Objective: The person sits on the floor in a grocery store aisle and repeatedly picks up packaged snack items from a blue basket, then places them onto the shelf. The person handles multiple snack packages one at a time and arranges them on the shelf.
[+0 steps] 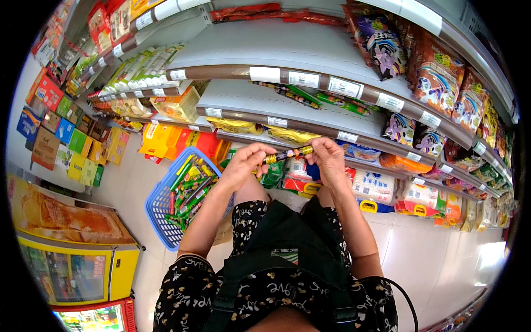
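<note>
Out in front of my knees, a stick-shaped wrapped snack [289, 155], dark in the middle and gold at both ends, is stretched level between my hands. The fingers of my left hand [242, 167] pinch one end. At the other end, my right hand [329, 159] grips it with thumb and fingers. A blue plastic basket [163, 220] stands beside my left forearm, which hides part of it. Inside lie many loose wrapped sticks [193, 193], mostly green, with some black, yellow and red ones, pointing in mixed directions.
Before me rises a grey store shelf [265, 45] with price labels along its edges. Green wrapped sticks [303, 96] lie on a lower tier. Packaged snacks [437, 79] fill the right side. Bags with yellow handles [373, 189] line the bottom. Cartons [76, 141] and a yellow freezer [70, 269] stand left.
</note>
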`<state>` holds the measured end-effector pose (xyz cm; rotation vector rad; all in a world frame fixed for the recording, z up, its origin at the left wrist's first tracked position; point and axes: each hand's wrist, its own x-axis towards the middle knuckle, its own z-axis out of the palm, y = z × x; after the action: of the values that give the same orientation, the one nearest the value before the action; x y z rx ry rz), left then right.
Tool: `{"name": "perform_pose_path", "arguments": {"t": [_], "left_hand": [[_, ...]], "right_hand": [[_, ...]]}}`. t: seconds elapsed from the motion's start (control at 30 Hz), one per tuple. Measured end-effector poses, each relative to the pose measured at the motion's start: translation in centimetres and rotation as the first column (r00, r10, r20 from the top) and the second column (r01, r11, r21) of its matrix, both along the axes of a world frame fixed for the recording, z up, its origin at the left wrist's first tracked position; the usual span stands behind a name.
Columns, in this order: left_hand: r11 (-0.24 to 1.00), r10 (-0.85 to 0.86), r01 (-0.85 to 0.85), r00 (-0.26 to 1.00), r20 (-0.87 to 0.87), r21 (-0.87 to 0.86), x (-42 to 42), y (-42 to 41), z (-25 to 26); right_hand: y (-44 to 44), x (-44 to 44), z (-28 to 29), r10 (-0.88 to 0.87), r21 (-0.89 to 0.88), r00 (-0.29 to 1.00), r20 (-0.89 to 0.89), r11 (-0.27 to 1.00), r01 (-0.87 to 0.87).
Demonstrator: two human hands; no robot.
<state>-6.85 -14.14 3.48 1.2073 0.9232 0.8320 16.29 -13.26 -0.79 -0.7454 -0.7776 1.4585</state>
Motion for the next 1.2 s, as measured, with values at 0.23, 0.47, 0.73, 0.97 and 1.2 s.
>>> {"name": "perform_pose_path", "arguments": {"t": [0.23,0.47,0.73,0.97,1.2], "left_hand": [[0.948,0.107,0.065,0.857,-0.504,0.311,-5.8,-4.2,-7.9],[0.949,0.311,-0.27,0.72,-0.621,0.162,-17.6,-8.4,-7.9],[0.78,0.6,-0.415,0.287,-0.746,0.468,-25.7,-5.0,-9.2],[0.498,0.745,0.043,0.489,-0.453,0.866,-10.3,3.6,-5.0],[0.449,0.519,0.3,0.68,-0.519,0.842,3.0,14.3,-2.0]], "right_hand": [[-0.7,-7.4,-8.3,0.357,-0.293,0.926,0.124,0.905,-0.309],[-2.7,-16.3,-8.2,0.609,-0.225,0.79,0.075,0.782,-0.581],[-2.9,-16.7,-9.2,0.66,-0.119,0.698,0.279,0.745,-0.657],[1.9,-9.7,-0.5,-0.215,0.449,0.605,0.767,0.853,-0.266],[12.4,-1.1,0.3,-0.677,0.678,0.045,0.735,0.733,-0.047]]}}
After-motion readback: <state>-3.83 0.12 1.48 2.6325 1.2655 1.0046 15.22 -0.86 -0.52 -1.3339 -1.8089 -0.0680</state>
